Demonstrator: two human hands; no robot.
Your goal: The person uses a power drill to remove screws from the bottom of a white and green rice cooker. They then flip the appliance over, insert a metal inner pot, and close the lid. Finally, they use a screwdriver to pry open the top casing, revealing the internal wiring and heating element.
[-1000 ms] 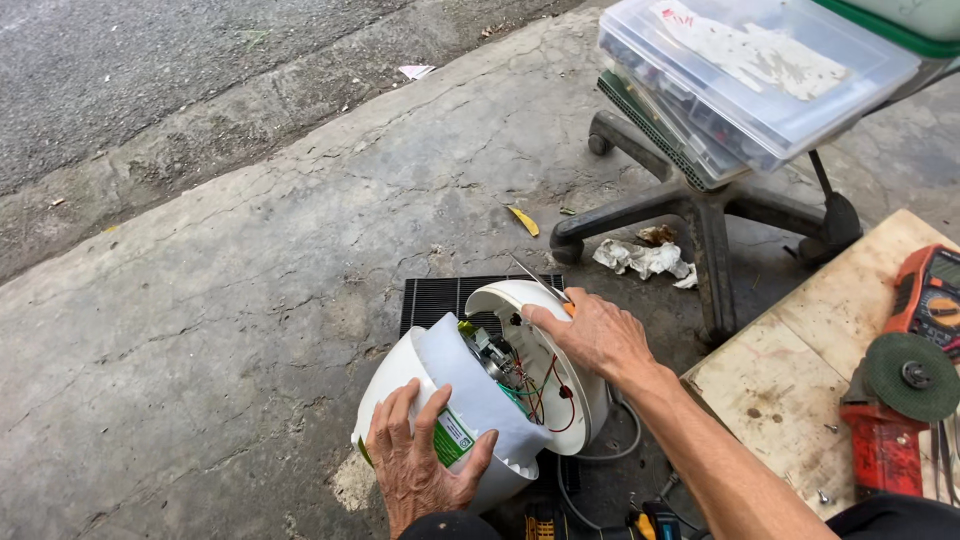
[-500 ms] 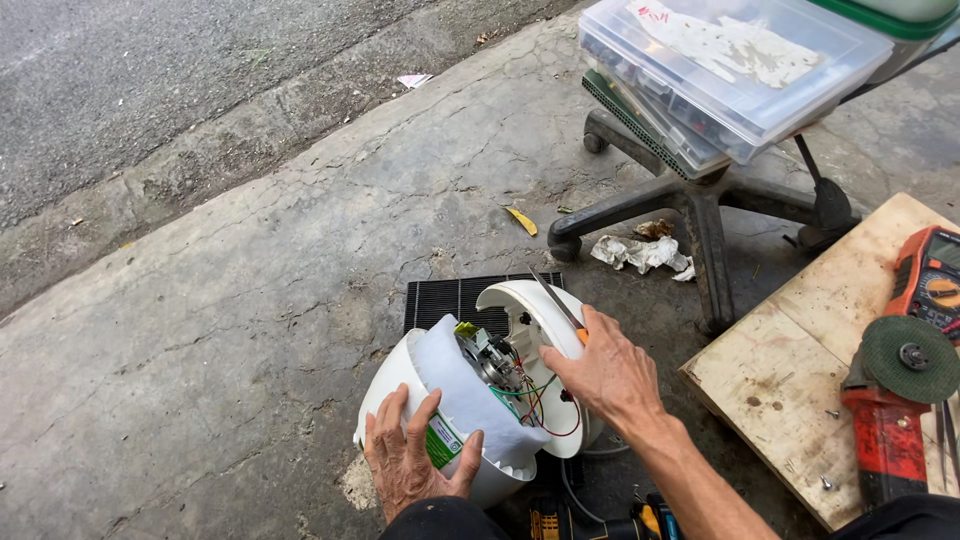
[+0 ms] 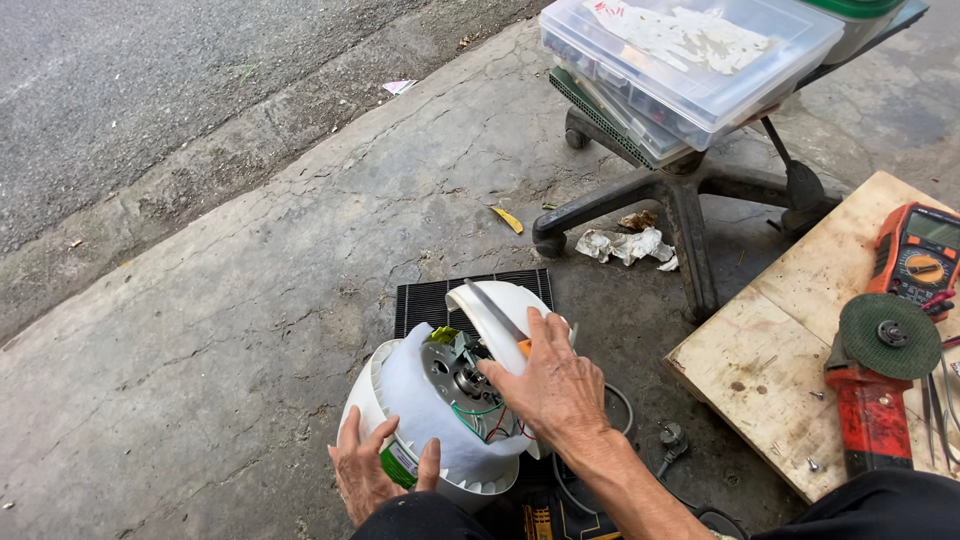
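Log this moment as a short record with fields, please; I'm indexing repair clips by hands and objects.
setting: concrete pavement beside a road
left hand: steadies the white fan housing from below
right hand: grips a screwdriver over the exposed motor
wiring: red and green wires show at the motor
nearby: wooden board with angle grinder and multimeter
behind: chair base carrying clear plastic boxes

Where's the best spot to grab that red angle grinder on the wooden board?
Probably the angle grinder is best taken by its long red body, coming from above. The body lies flat on the wooden board, pointing toward the person, narrow enough for fingers to wrap. Avoid the green disc at its far end.
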